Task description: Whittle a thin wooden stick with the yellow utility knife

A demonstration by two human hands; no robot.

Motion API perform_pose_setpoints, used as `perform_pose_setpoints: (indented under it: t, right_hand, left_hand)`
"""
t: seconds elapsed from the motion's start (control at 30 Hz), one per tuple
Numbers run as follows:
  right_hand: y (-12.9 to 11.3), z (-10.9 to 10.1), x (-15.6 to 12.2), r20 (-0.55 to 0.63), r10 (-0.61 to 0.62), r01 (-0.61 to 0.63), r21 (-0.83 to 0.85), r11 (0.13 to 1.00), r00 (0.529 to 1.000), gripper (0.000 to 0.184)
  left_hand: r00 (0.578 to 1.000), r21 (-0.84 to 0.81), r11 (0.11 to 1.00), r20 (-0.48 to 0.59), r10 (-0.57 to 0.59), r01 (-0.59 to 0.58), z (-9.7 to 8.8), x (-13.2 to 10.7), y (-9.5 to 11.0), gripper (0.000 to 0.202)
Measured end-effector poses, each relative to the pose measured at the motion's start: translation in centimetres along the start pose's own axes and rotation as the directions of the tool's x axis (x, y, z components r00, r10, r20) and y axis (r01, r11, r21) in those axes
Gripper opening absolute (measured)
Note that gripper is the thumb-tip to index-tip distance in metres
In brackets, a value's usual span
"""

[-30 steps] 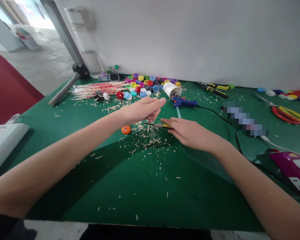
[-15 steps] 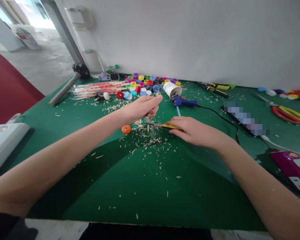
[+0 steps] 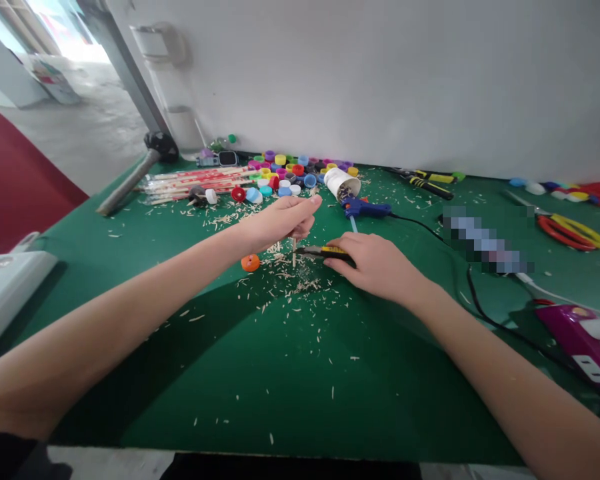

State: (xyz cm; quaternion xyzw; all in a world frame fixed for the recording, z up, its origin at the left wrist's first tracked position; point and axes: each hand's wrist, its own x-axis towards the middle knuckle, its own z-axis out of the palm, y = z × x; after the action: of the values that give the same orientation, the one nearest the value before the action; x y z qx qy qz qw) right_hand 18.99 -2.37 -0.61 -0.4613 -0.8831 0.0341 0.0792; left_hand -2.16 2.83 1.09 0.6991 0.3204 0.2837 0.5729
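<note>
Left hand, one: raised near the middle of the worktop, thumb pointing right, grip clenched around a thin wooden stick that projects downward from the curled fingers, roughly upright; whether its lower end meets the surface cannot be told. Right hand, one: grip wrapped about a yellow-and-black utility knife, blade pointing left at the stick's lower part; contact between blade and stick too small to tell. Wood shavings, many, pale: strewn beneath and around both hands, thickest below the stick. Orange cap, single: lying left of the stick, apart from it. Coloured bottle caps, assorted: clustered beyond the left hand, towards the wall. Wrapped sticks, red and pale, in clear plastic: left of that cluster. Hammer, dark head, grey handle: at the worktop's left side. White cup: tipped on its side, mouth facing front right. Glue gun, blue, corded: lying just by the cup's mouth, beyond the right hand. Pliers, yellow-and-black handles: near the wall. Scissors, red-and-yellow handles: far right. Power strip, purple: right edge, nearer the front.
</note>
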Motion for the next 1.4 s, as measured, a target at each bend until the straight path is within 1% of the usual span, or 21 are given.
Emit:
perform_pose_setpoints:
  t: [0.1,0.2,0.33,0.47,0.63,0.7,0.83,0.93,1.07,1.17,1.33,1.4]
  right_hand:
    - [-0.7,1.0,0.2,-0.115,-0.015,0.003,-0.100,0.995,0.993,0.039]
    - [-1.4,1.5,0.3,-0.163,-0.053,0.027,-0.156,0.987,0.985,0.035]
    - [-2.3,1.7,0.5,-0.224,-0.074,0.026,-0.210,0.977,0.972,0.034]
    - [-3.2,2.0,0.8,-0.271,-0.082,0.022,-0.220,0.975,0.959,0.032]
    - [-3.6,2.7,1.0,-0.317,-0.052,0.002,-0.157,0.988,0.947,0.029]
    - [-3.6,2.9,1.0,-0.322,-0.051,0.005,-0.144,0.990,0.945,0.028]
    - [-3.5,3.4,0.9,-0.284,-0.086,0.043,-0.153,0.987,0.955,0.027]
    - [-3.4,3.5,0.8,-0.270,-0.086,0.054,-0.126,0.991,0.959,0.027]
    - [-3.1,3.2,0.7,-0.326,-0.063,0.038,-0.082,0.996,0.943,0.026]
    - [-2.8,2.9,0.7,-0.359,-0.054,0.023,-0.091,0.996,0.932,0.026]
    - [-2.5,2.8,0.7,-0.268,-0.169,0.122,-0.185,0.975,0.948,0.027]
    - [-2.5,2.9,0.7,-0.257,-0.186,0.132,-0.213,0.968,0.948,0.028]
  left_hand:
    - [1.000,-0.033,0.999,0.006,0.022,-0.022,0.0,0.1,-0.4,0.048]
    - [0.999,-0.023,0.999,0.018,0.035,-0.034,0.0,0.2,-0.6,0.047]
    - [0.998,-0.017,0.999,0.038,0.041,-0.040,0.1,0.2,-0.4,0.047]
    - [0.999,0.013,0.999,0.027,0.047,-0.047,0.2,0.1,-0.4,0.048]
    - [0.999,0.075,0.996,0.021,0.040,-0.041,0.3,0.0,-0.4,0.049]
    - [0.999,0.083,0.996,0.024,0.043,-0.044,0.3,0.0,-0.3,0.049]
    - [0.998,0.064,0.997,0.032,0.048,-0.050,0.3,-0.1,-0.3,0.047]
    - [0.999,0.057,0.997,0.030,0.044,-0.045,0.2,-0.1,-0.3,0.046]
    - [0.999,0.069,0.997,0.025,0.039,-0.041,0.3,-0.1,-0.1,0.046]
    - [0.999,0.059,0.997,0.025,0.040,-0.041,0.5,-0.2,0.0,0.046]
    - [0.997,0.056,0.996,0.051,0.060,-0.062,0.4,-0.2,-0.1,0.048]
    - [0.997,0.050,0.997,0.049,0.054,-0.057,0.4,-0.2,-0.1,0.047]
